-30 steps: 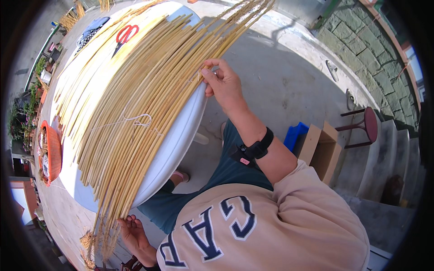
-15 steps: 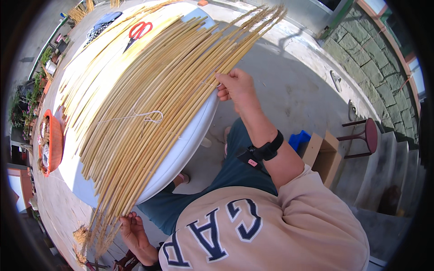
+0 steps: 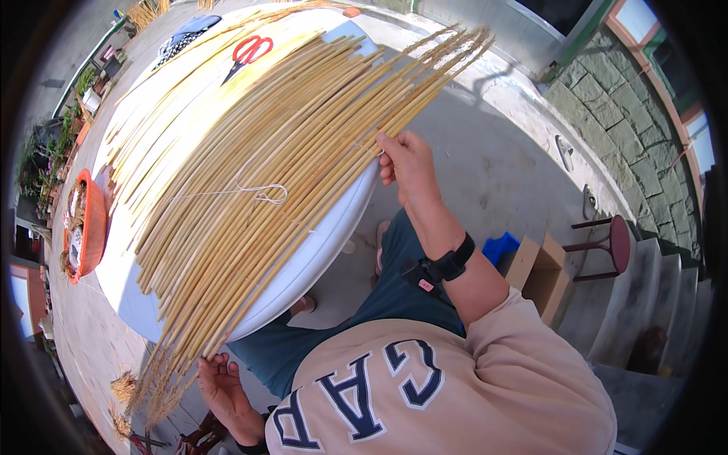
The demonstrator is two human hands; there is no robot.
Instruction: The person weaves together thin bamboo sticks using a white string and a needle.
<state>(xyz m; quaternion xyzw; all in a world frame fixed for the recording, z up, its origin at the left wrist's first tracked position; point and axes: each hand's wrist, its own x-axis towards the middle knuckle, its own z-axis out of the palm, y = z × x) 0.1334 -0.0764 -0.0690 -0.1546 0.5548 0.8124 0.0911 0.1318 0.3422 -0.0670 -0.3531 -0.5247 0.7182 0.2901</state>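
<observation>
A row of long tan plant stalks (image 3: 262, 152) lies side by side across a round white table (image 3: 334, 216), with feathery tips at both ends. A loose white string (image 3: 271, 195) with a small loop rests on top of the stalks. My right hand (image 3: 409, 163) pinches the outermost stalk toward its upper end, at the table's edge. Down at the near end, my left hand (image 3: 226, 388) has its thumb and fingertips on the tip of that same outer stalk, the palm turned up. Red-handled scissors (image 3: 250, 51) lie farther back on the stalks.
An orange basin (image 3: 92, 227) sits beyond the table's left side. A bundled dark cloth (image 3: 186, 34) is at the far edge. On my right are a cardboard box (image 3: 540, 277), a blue bin (image 3: 500, 248), a dark red stool (image 3: 619, 246) and concrete steps (image 3: 629, 296).
The view has shifted slightly, so the table and stalks sit a little lower and farther right. Both hands keep their places on the outer stalk.
</observation>
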